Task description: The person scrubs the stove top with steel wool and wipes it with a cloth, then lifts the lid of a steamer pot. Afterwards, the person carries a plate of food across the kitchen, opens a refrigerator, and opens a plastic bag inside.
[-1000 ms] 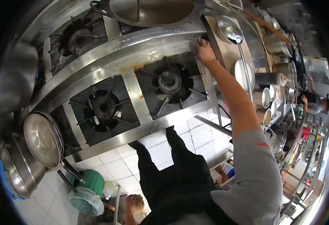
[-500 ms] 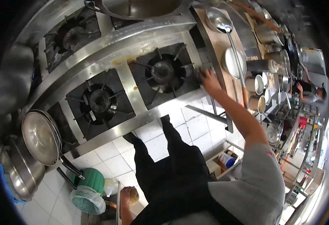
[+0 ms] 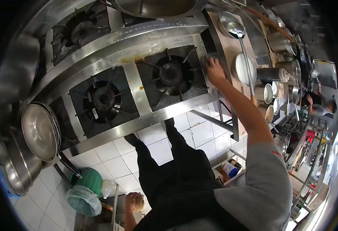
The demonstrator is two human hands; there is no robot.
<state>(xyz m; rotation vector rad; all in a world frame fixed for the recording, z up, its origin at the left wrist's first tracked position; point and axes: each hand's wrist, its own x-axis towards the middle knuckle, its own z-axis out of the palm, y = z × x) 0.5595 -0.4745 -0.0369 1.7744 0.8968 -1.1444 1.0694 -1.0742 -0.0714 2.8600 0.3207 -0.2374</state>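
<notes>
My right hand presses a dark scouring pad onto the steel strip at the right edge of the stove. Its fingers are bent over the pad, which is mostly covered. Just left of that hand is a black burner grate; a second burner lies further left. Low by my side, my left hand is closed around a tan, crumpled thing, perhaps a cloth or sponge.
Stacked frying pans rest at the stove's left end, handles sticking out. Below stands a green bin with a plastic liner. On the right counter, a long ladle lies across bowls beside several pots. A co-worker stands far right.
My right hand has slid the pad along the steel strip, away from my body. The view has shifted slightly. My left hand keeps its hold low at my side.
</notes>
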